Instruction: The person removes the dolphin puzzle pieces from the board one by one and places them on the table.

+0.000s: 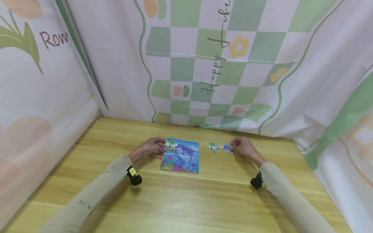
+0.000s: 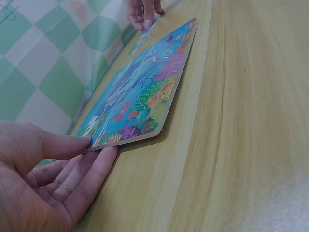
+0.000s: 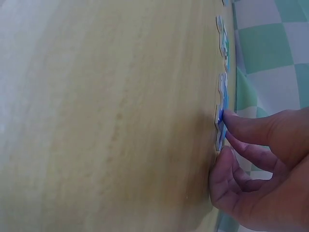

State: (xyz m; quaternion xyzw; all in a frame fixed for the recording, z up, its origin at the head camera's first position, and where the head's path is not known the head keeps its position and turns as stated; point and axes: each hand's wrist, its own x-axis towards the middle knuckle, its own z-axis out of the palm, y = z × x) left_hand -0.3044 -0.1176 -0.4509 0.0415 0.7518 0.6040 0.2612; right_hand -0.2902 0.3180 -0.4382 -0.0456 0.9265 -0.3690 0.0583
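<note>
A square board with a dolphin and coral sea picture (image 1: 181, 158) lies on the wooden table. My left hand (image 1: 150, 148) pinches it at its left edge; the left wrist view shows the thumb on top of one corner and the fingers below the board (image 2: 140, 92). To the right of the board, my right hand (image 1: 244, 147) pinches a small blue puzzle piece (image 1: 226, 148), low at the tabletop. In the right wrist view the thumb presses on that piece (image 3: 220, 121). A palm tree puzzle piece (image 1: 213, 146) lies between the board and my right hand.
The wooden table (image 1: 186, 207) ends at a hanging cloth (image 1: 186, 71) with green checks close behind the pieces. More printed cloth (image 1: 43, 97) stands along the left side, and a further cloth (image 1: 349, 136) hangs on the right.
</note>
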